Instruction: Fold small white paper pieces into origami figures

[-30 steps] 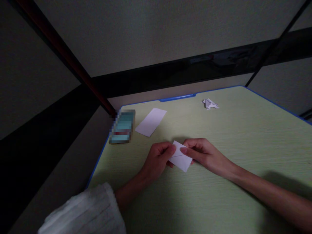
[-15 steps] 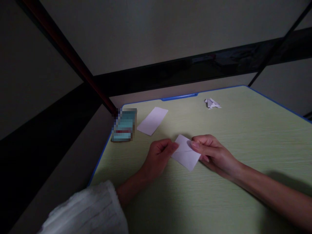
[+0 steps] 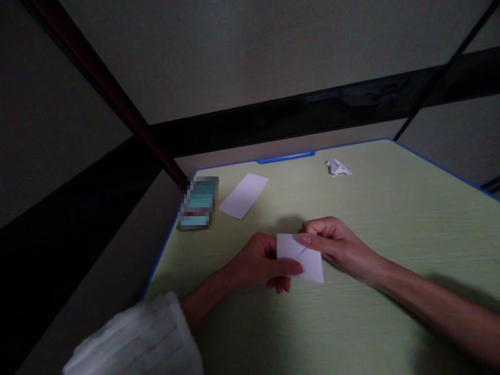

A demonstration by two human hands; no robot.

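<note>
I have the small white folded paper rectangle pinched between both hands, lifted just off the pale green tabletop with the blue edge, a little left of the middle and on the near side. My left hand is clamped on its near left edge, with the thumb lying across the front face and the other fingers curled behind. My right hand is closed on its far edge near the top middle, fingertip and thumb pressed together on the sheet.

The paper sits directly between the two grips, with both hands touching it and neither nearer than the other. Its long axis runs left to right, dipping slightly toward the near right corner, which sticks out free below my right hand. The broad face is turned up toward me, and a faint crease slants across it from the right-hand pinch.

Farther off and to the left, a flat white paper strip lies on the table, with its long axis slanting from near left to far right. Just left of it is a blurred teal rectangular object at the table's edge. A small crumpled-looking white folded paper figure rests well apart near the far edge.
</note>
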